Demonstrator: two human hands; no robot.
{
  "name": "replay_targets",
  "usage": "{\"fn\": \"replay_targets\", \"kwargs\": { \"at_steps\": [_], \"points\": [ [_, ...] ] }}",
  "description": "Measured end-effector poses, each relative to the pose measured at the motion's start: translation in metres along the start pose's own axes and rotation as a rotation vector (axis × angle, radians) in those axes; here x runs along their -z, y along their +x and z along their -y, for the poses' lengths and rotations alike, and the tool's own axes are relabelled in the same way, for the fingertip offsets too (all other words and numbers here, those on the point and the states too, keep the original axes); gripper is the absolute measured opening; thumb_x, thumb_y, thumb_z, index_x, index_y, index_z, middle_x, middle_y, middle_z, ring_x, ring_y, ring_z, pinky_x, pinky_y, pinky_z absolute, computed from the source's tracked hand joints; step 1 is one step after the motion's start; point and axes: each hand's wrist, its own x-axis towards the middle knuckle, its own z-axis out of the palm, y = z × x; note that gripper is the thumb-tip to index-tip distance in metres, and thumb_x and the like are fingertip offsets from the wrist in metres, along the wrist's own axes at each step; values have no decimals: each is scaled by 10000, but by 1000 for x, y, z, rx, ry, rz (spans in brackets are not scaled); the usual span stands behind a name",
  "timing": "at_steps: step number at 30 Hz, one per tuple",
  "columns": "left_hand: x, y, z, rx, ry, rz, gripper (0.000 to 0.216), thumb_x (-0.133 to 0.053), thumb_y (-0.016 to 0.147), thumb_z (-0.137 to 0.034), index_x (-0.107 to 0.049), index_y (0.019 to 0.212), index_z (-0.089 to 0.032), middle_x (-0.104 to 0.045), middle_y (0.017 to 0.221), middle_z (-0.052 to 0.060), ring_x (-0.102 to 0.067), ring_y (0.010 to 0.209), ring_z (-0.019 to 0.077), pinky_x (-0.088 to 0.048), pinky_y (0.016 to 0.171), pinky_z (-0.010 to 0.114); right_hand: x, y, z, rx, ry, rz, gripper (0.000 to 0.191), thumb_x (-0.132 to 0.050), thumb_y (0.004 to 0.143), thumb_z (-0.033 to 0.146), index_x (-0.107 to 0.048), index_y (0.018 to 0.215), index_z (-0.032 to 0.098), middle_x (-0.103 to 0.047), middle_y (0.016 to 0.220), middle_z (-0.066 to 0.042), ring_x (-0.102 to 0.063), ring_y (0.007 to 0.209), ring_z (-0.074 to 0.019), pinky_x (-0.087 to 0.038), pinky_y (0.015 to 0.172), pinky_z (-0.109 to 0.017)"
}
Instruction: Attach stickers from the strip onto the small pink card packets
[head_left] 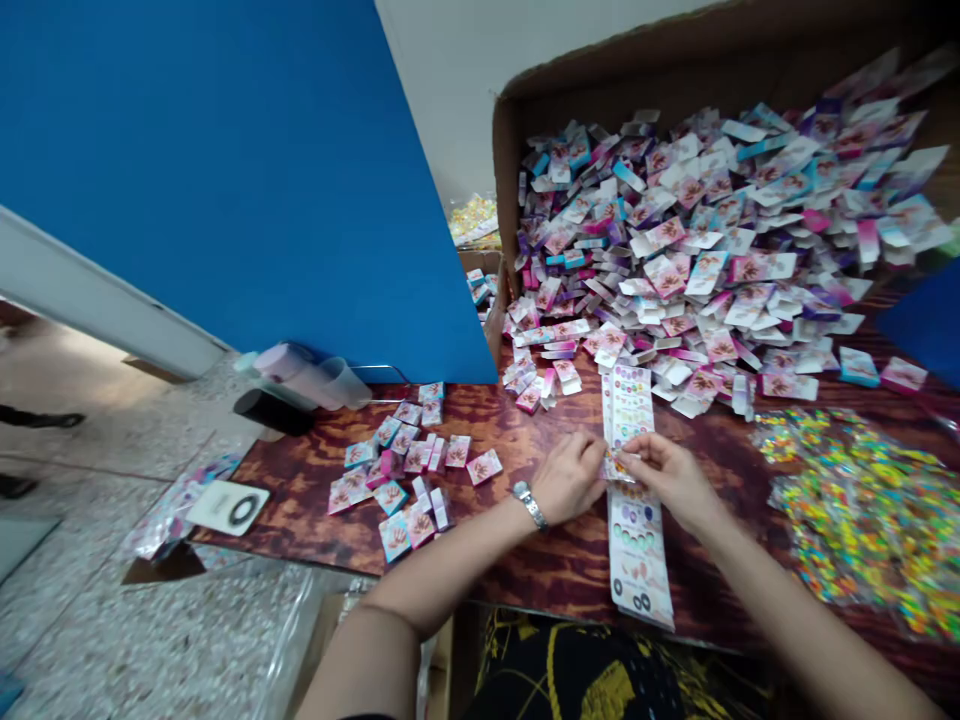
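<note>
A stack of long printed paper leaflets [641,580] lies lengthwise on the table in front of me, showing rows of small coloured pictures. Over its middle, my left hand [571,478], with a metal watch on the wrist, has its fingers closed at the left edge of what looks like a small clear packet [616,468]. My right hand [669,478] pinches the same packet from the right. Fingers partly hide it, and its contents are too small to make out. Many small clear packets of bright yellow, green and orange pieces [870,520] are piled to the right.
A large cardboard box [508,180] on its side spills small open printed cartons [675,270] onto the table [480,530]. Closed cartons [405,525] lie at left. Stacked cups [345,383] and a black cylinder [274,410] stand by the blue panel [300,200]. A white card [217,507] sits at the left edge.
</note>
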Motion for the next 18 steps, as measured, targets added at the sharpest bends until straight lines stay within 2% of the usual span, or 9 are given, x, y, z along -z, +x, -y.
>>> {"fn": "replay_targets", "kwargs": {
  "at_steps": [3, 8, 11, 13, 16, 18],
  "points": [
    [-4, -1, 0, 23, 19, -3, 426, -504, 816, -246, -441, 1221, -128, -508, 1118, 144, -499, 1030, 259, -468, 869, 378, -1, -5, -5, 75, -182, 2, 258, -601, 791, 459, -603, 849, 208, -614, 667, -10, -549, 566, -161, -428, 508, -268],
    [-2, -3, 0, 25, 70, -9, 409, -500, 822, -239, -438, 1210, -129, -503, 1115, 135, -494, 1016, 248, -468, 866, 379, 9, -7, 4, 180, -333, 121, 263, -527, 844, 405, -643, 988, 217, -668, 963, -66, -619, 853, -229, -497, 718, -322],
    [1, -2, -3, 10, 126, 5, 401, -495, 830, -227, -432, 1213, -127, -505, 1108, 124, -486, 996, 238, -476, 852, 371, 13, -6, 9, 138, -352, 149, 249, -539, 834, 375, -641, 988, 208, -677, 903, -51, -625, 792, -208, -494, 707, -312],
    [0, -1, -4, 11, 173, 6, 384, -479, 843, -208, -430, 1218, -138, -510, 1094, 117, -487, 980, 231, -486, 830, 368, 11, -6, 11, 90, -275, 159, 237, -540, 828, 363, -629, 967, 194, -675, 843, -39, -620, 728, -187, -493, 663, -297],
    [-2, 1, -7, 13, 247, -8, 374, -453, 859, -175, -426, 1230, -143, -513, 1098, 121, -489, 978, 229, -502, 787, 357, 5, -9, 15, 68, -164, 96, 209, -549, 814, 350, -601, 927, 182, -651, 792, -26, -605, 688, -165, -487, 623, -276],
    [-3, 0, -8, 9, 284, -20, 363, -439, 866, -162, -433, 1228, -134, -513, 1113, 130, -490, 974, 229, -509, 757, 345, 1, -12, 20, 93, -178, 39, 157, -548, 815, 320, -571, 901, 190, -628, 763, -13, -598, 682, -153, -481, 624, -266]
  ]
}}
